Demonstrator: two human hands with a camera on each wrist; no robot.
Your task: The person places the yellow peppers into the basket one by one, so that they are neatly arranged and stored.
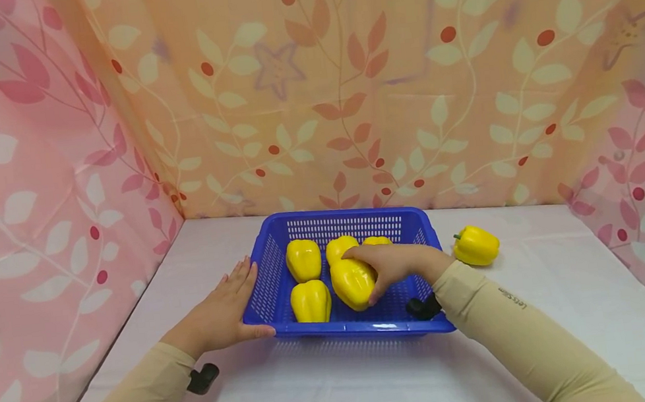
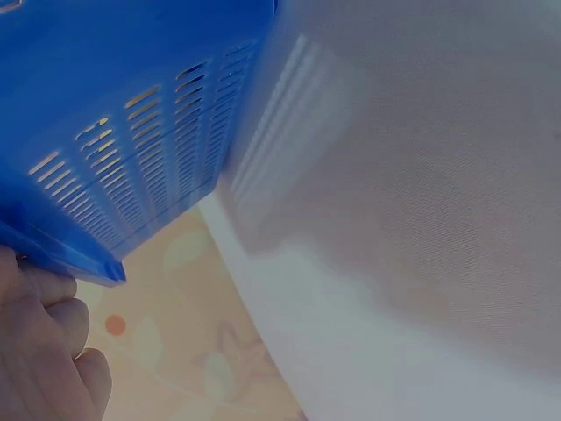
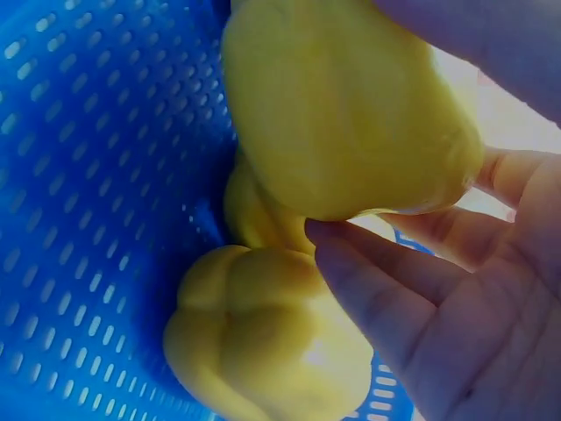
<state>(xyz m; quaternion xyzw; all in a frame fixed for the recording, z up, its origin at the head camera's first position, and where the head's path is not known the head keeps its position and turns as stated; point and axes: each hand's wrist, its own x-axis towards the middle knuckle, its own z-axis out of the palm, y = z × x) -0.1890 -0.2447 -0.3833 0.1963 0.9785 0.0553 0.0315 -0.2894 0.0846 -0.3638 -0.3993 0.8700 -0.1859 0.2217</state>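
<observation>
A blue plastic basket (image 1: 349, 328) with slotted walls stands on the table, holding several yellow bell peppers. Inside it, my right hand (image 1: 392, 263) grips one yellow bell pepper (image 1: 353, 285) between thumb and fingers; the right wrist view shows this pepper (image 3: 351, 105) above another pepper (image 3: 272, 333). My left hand (image 1: 224, 311) rests against the basket's left rim, its fingers extended along the side and the thumb at the front corner. Two peppers sit in the left part, a rear one (image 1: 304, 261) and a front one (image 1: 311, 302). Behind the right hand, more peppers are partly hidden.
One yellow bell pepper (image 1: 476, 246) with a green stem lies on the white tablecloth (image 1: 344, 391), right of the basket. Floral curtains (image 1: 310, 96) hang behind the table and at both sides. Small black devices sit at both wrists.
</observation>
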